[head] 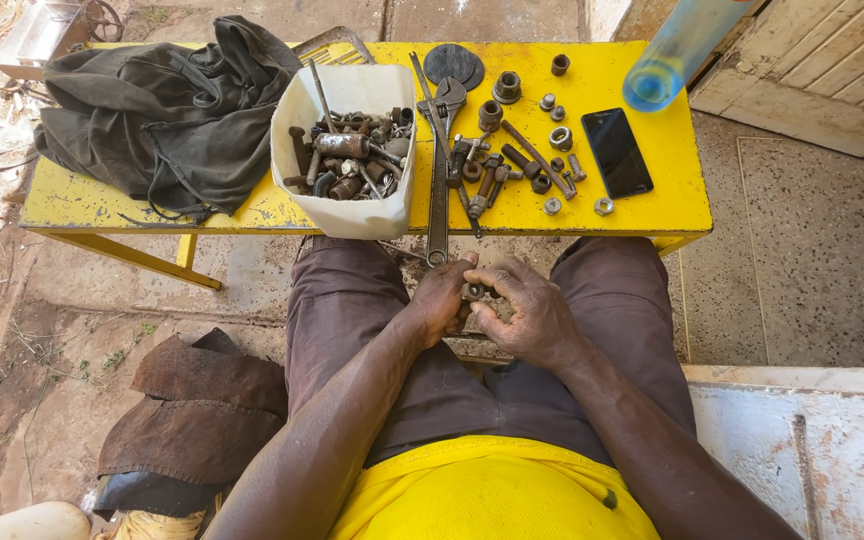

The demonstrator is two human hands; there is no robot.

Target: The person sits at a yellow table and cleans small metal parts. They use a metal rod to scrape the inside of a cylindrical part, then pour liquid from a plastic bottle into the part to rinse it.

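My left hand (442,300) and my right hand (527,310) meet between my knees, just below the front edge of a yellow bench (642,205). Both pinch a small dark metal nut (473,291), which looks like it sits on a bolt. The rest of the part is hidden by my fingers. A long adjustable wrench (439,170) lies on the bench straight ahead of my hands, its handle end hanging over the edge.
A white tub (352,215) of rusty bolts stands on the bench's middle. Loose nuts and bolts (527,150), a black phone (617,152), a blue bottle (667,60) lie right. A dark cloth (167,110) covers the left; a brown rag (197,410) lies on the floor.
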